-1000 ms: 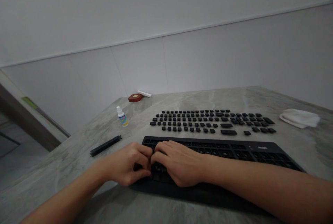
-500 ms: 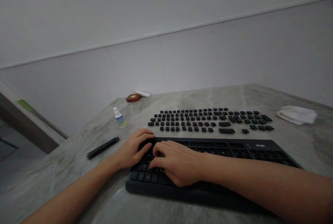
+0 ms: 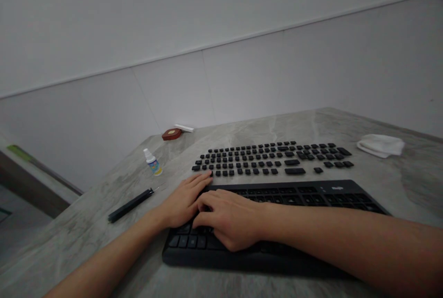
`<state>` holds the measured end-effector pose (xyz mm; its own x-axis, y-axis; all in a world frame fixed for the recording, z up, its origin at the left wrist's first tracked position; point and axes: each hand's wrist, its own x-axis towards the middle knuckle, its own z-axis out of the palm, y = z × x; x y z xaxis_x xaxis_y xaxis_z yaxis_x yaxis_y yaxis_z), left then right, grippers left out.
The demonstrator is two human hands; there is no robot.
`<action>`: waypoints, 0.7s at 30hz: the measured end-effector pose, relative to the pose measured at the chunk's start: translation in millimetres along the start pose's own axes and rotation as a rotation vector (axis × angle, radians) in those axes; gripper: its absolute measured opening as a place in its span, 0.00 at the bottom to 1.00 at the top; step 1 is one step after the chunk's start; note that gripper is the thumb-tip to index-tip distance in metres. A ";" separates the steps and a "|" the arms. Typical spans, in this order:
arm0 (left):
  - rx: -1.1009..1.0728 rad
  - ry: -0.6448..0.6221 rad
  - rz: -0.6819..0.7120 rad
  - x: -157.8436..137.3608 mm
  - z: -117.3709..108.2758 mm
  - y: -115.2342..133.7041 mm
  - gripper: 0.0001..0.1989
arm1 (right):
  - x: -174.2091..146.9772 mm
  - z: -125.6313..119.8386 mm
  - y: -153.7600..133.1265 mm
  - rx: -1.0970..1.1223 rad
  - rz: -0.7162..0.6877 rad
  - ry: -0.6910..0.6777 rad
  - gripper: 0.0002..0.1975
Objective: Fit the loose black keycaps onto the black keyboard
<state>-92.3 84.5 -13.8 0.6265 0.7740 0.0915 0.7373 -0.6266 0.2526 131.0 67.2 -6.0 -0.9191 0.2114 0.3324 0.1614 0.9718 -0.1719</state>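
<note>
A black keyboard (image 3: 242, 261) lies on the table, most of its key slots bare, with a few keycaps (image 3: 188, 241) seated at its near left corner. My left hand (image 3: 185, 200) stretches over the keyboard's upper left corner, its fingers extended. Its fingertips meet a loose black keycap (image 3: 211, 173) at the end of the closest row. Over the left part of the keyboard, my right hand (image 3: 230, 219) has its fingers curled and pinched; what is between them is hidden. Beyond the keyboard, several loose keycaps (image 3: 255, 171) are laid out in rows.
Left of the keyboard lies a dark bar-shaped tool (image 3: 129, 205) with thin wire at one end. A small white spray bottle (image 3: 152, 163) stands behind it. A reddish-brown case (image 3: 171, 134) and a white strip (image 3: 184, 128) sit near the wall; a folded white cloth (image 3: 380, 146) is at right.
My left hand has moved from the keyboard's left edge forward to the nearest row of loose keycaps, its fingers straightening. My right hand stays over the same keys. The view has shifted slightly.
</note>
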 end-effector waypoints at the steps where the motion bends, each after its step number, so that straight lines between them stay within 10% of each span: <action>1: 0.002 0.006 0.003 -0.3 -0.6 0.6 0.27 | 0.2 -0.6 -0.2 -0.001 0.002 -0.004 0.17; 21: 0.050 0.326 -0.163 -2.3 6.2 -1.2 0.17 | -6.6 5.5 12.5 -0.043 0.261 0.327 0.12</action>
<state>-93.0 83.0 -20.4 0.3920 0.8474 0.3580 0.8373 -0.4899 0.2426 137.1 77.4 -15.5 -0.6840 0.4660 0.5612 0.3946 0.8834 -0.2526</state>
